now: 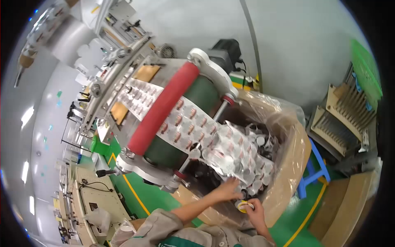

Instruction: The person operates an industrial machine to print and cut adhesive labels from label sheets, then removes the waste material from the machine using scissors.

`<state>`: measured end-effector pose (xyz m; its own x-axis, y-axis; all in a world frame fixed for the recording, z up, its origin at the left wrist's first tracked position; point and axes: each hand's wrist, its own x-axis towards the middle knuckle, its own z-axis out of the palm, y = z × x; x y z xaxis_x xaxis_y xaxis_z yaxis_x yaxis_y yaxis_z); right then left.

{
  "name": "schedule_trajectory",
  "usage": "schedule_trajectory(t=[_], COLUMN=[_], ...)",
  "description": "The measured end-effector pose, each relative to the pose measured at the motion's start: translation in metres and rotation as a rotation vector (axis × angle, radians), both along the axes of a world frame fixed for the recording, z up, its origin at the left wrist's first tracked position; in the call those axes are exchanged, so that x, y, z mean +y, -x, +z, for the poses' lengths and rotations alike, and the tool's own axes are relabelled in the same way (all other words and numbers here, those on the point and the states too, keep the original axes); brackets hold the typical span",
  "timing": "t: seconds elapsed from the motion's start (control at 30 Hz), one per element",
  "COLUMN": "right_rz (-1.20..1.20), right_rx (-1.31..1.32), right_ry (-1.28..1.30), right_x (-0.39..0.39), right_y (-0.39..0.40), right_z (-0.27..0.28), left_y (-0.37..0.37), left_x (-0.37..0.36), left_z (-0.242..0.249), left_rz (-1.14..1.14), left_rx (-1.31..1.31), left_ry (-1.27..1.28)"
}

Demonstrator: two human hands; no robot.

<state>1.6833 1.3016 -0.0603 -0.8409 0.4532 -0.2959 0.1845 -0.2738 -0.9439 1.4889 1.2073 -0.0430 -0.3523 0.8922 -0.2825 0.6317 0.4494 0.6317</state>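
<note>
My right hand (256,213) is closed round a small round roll with a yellow rim (242,206), at the near edge of a lined box. Just left of it, my left hand (227,190) reaches over the box, fingers stretched out against the lower edge of a printed foil web (234,152). Its fingertips are partly lost against the foil. The web comes down over a dark green roller (164,153), under a red roller (166,107), and drops crumpled into the box. Cut-out foil scraps (261,138) lie inside.
The cardboard box (294,152) has a clear plastic liner. A blue stool (314,168) stands to its right, near flat cardboard (345,206) and stacked slatted racks (341,119). A black motor (226,51) sits behind the rollers. Beige machines (98,197) stand at left.
</note>
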Motion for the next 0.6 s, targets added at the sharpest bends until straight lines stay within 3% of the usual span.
schedule_trajectory(t=[0.03, 0.1, 0.2, 0.33, 0.47, 0.5, 0.6], right_rz=[-0.071, -0.131, -0.150, -0.167, -0.068, -0.068, 0.141], right_rx=[-0.029, -0.054, -0.094, 0.026, -0.025, -0.017, -0.174], right_ry=[-0.026, -0.054, -0.208, -0.460, -0.639, -0.648, -0.588], right_x=[0.003, 0.008, 0.012, 0.006, 0.007, 0.010, 0.010], right_y=[0.000, -0.004, -0.002, -0.003, -0.001, -0.001, -0.002], right_z=[0.002, 0.007, 0.005, -0.019, -0.018, -0.015, 0.015], left_y=[-0.009, -0.012, -0.005, 0.017, 0.037, 0.041, 0.053], left_x=[-0.010, -0.025, -0.023, -0.014, 0.017, 0.024, 0.050], left_z=[-0.019, -0.026, 0.021, 0.038, 0.076, 0.069, 0.043], left_rz=[-0.005, -0.106, -0.145, -0.121, 0.039, 0.041, 0.057], left_rx=[0.076, -0.151, -0.191, -0.113, -0.406, -0.399, 0.072], left_ry=[-0.055, 0.024, 0.205, 0.074, 0.169, 0.160, -0.325])
